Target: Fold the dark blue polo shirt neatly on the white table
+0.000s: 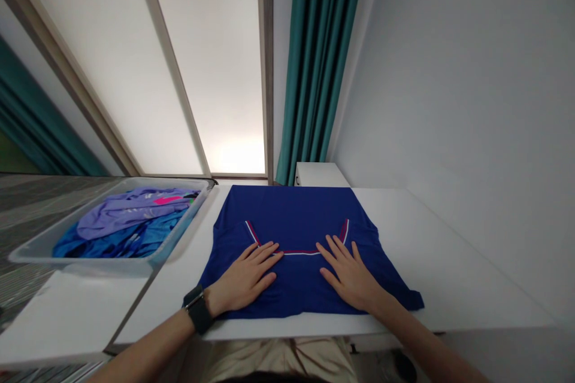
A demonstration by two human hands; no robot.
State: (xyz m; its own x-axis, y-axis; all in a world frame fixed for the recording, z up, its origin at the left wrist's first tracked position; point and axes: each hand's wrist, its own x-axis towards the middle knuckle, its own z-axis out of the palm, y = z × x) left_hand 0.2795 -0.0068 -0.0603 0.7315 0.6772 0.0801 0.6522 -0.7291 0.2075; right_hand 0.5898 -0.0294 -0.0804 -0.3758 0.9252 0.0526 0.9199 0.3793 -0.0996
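Observation:
A dark blue garment [291, 209] with red and white trim lies spread on the white table in front of me. It looks like a shirt, and part of it seems folded over. My left hand [245, 278] rests flat on its left part, fingers stretched toward the trim. On the right part my right hand [345, 275] lies flat too, with its fingers spread across the trim. Both palms press on the cloth and neither grips it. A black watch [197, 309] is on my left wrist.
To the left, a clear plastic bin [150, 263] holds purple and blue clothes [130, 215]. The white table [431, 251] reaches to the wall on the right. Behind it stand a small white cabinet [321, 175] and a teal curtain [321, 60].

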